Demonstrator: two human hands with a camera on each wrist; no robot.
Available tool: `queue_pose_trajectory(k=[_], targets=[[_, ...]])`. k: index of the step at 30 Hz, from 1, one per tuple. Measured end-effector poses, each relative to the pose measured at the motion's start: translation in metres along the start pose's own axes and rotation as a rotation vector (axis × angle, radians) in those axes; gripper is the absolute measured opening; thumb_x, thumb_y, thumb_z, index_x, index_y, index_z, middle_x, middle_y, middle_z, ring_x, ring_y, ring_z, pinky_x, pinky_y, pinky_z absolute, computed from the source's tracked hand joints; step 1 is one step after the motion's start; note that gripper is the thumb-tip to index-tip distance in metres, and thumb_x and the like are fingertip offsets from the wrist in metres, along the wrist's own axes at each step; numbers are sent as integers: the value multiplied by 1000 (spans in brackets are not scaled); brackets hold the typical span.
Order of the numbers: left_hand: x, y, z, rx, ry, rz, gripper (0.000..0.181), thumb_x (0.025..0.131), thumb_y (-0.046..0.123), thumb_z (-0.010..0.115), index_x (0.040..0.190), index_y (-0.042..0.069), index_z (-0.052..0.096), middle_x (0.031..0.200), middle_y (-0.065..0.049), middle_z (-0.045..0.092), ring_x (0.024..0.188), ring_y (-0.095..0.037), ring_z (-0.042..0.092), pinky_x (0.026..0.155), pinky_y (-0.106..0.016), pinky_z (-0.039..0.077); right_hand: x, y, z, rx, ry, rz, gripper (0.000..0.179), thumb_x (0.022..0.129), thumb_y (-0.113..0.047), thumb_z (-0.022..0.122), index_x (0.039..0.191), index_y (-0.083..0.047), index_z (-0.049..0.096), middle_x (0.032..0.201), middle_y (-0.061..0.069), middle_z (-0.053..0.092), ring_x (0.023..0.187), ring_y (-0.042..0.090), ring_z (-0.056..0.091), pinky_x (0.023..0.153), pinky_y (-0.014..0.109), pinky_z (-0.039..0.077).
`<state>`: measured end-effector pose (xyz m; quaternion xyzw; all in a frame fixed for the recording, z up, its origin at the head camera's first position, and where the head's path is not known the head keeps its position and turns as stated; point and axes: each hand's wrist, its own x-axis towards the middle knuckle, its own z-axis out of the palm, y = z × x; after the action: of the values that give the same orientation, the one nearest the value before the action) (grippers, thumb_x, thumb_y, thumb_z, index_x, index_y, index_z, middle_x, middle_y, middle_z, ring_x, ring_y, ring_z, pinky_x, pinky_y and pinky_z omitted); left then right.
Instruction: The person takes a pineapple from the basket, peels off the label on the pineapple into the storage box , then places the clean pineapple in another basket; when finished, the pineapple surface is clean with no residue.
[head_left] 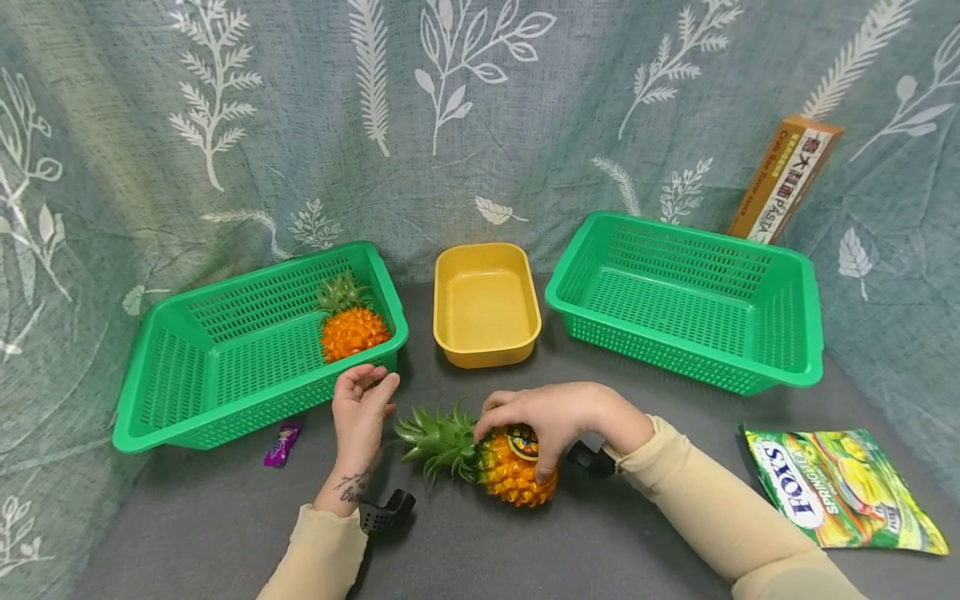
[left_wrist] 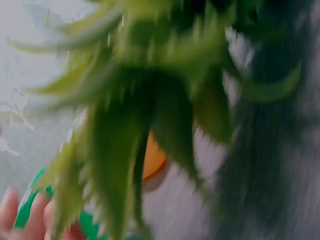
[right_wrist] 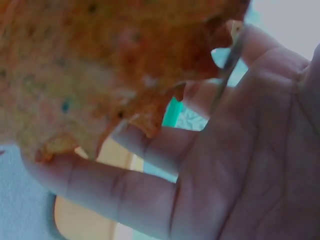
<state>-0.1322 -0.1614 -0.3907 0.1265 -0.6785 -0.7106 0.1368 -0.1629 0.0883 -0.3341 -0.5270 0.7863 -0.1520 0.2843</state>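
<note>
My right hand (head_left: 566,417) grips an orange pineapple (head_left: 517,483) from above, its thumb on the near side and fingers over the far side. The fruit lies sideways, green crown toward the left, with a dark round label on its body. In the right wrist view the pineapple's body (right_wrist: 100,65) fills the upper left, with fingers curled along it. My left hand (head_left: 358,417) is beside the crown, fingers loosely bent and holding nothing. Spiky crown leaves (left_wrist: 110,150) cover much of the left wrist view. Another pineapple (head_left: 352,331) lies in the left green basket (head_left: 255,400).
A yellow bin (head_left: 487,358) stands at the back middle, and a second green basket (head_left: 667,354) at the right. Behind that leans a pasta box (head_left: 787,179). A Fox's candy bag (head_left: 843,492) lies far right. A small purple wrapped sweet (head_left: 282,443) lies before the left basket.
</note>
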Motion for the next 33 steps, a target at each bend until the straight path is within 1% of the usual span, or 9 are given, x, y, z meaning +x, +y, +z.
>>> queue_pose_trajectory(k=[2, 6, 8, 11, 14, 18, 25, 29, 33], targets=[[-2, 1, -4, 151, -160, 15, 35, 87, 6, 61, 118, 0, 46, 112, -4, 53, 96, -13, 57, 73, -22, 47, -1, 1, -1, 8, -9, -5, 77, 63, -8, 79, 131, -24, 47, 136, -2, 37, 115, 11, 42, 91, 22, 40], [-7, 1, -13, 413, -518, 12, 50, 85, 16, 64, 129, 4, 45, 136, -16, 42, 120, -35, 45, 86, -39, 47, -4, 4, -1, 44, -27, -32, 76, 65, -5, 77, 133, -24, 47, 144, 4, 33, 125, 15, 38, 97, 26, 38], [-10, -1, -17, 465, -642, 19, 56, 83, 19, 68, 131, 5, 45, 139, -18, 40, 120, -40, 44, 85, -44, 48, -5, 6, -1, 55, -27, -45, 76, 66, -4, 75, 134, -24, 47, 146, 6, 30, 130, 17, 35, 99, 27, 37], [-12, -4, -20, 471, -743, 29, 61, 79, 19, 73, 130, 2, 46, 135, -21, 45, 112, -37, 50, 81, -40, 50, -8, 8, 1, 84, -11, -48, 77, 66, -2, 73, 135, -23, 46, 149, 8, 27, 134, 19, 31, 102, 31, 35], [-13, -6, -21, 458, -779, 44, 60, 76, 17, 75, 127, -1, 49, 126, -22, 52, 103, -31, 54, 77, -35, 50, -12, 11, 4, 105, 34, -49, 77, 67, -4, 73, 137, -22, 44, 148, 9, 27, 134, 20, 30, 104, 32, 34], [-14, -8, -22, 464, -784, 56, 52, 76, 16, 75, 121, 0, 54, 116, -20, 58, 99, -27, 55, 78, -36, 47, -19, 19, 11, 159, 131, -67, 84, 68, -11, 76, 141, -15, 35, 147, 8, 29, 133, 21, 31, 104, 36, 34], [-14, -8, -22, 484, -784, 76, 48, 76, 16, 75, 118, 1, 56, 113, -18, 59, 97, -26, 56, 78, -37, 46, -41, 28, 26, 442, 267, 54, 109, 64, -22, 85, 147, -12, 15, 151, 12, 18, 129, 39, 34, 85, 48, 46], [-14, -8, -21, 502, -782, 80, 48, 76, 17, 75, 117, 0, 56, 113, -17, 60, 98, -26, 56, 78, -36, 46, -45, 31, 40, 517, 291, 98, 113, 63, -16, 86, 145, -9, 10, 147, 20, 19, 124, 39, 39, 91, 45, 44], [-14, -8, -21, 522, -770, 77, 48, 76, 18, 75, 117, 1, 56, 113, -15, 60, 102, -27, 55, 79, -36, 45, -43, 31, 51, 531, 315, 133, 110, 61, -18, 87, 142, -6, 13, 144, 21, 24, 127, 35, 37, 102, 47, 34]])
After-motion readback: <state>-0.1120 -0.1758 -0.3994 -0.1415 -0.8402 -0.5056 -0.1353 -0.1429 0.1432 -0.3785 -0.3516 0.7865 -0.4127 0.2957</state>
